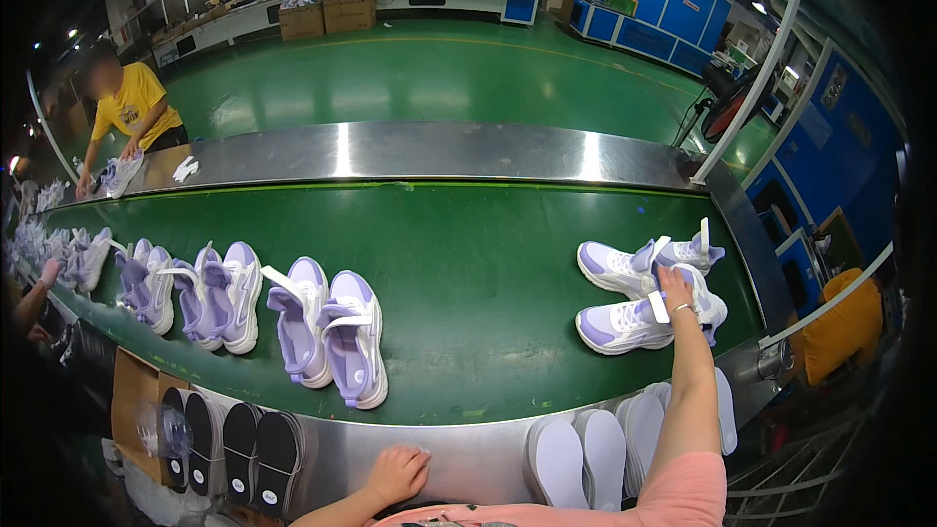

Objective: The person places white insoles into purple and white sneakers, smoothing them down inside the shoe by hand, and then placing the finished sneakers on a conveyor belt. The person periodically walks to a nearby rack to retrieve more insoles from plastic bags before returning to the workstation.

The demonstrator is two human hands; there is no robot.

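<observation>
Sneakers (pixel 617 325) in lavender and white stand on a green belt (pixel 478 283) before the person. Nearest, on the steel front ledge (pixel 478 459), the left hand (pixel 398 473) rests with fingers curled inward; whether they hold anything I cannot tell. To its left stand stacks of black insoles (pixel 280 459), to its right grey insoles (pixel 556 459), both lengthwise away from the person.

Beyond the ledge on the left, a pair of shoes (pixel 356 342) has heels near and toes away, the long axes leaning slightly left at the far end. More pairs (pixel 232 298) line up leftward in much the same way.

At the right, the right hand (pixel 673 288) reaches in among a cluster of sneakers. Two of these point their toes left, long axes running across the belt; others sit at their heel ends, partly covered. The fingers touch the shoes, but I cannot tell whether they grip one.

Across the belt runs a steel rail (pixel 439 151); at its left end a co-worker (pixel 137 102) handles another shoe (pixel 121 176). Farther off are green floor (pixel 390 88), cardboard boxes (pixel 327 17) and a blue machine (pixel 654 0).
</observation>
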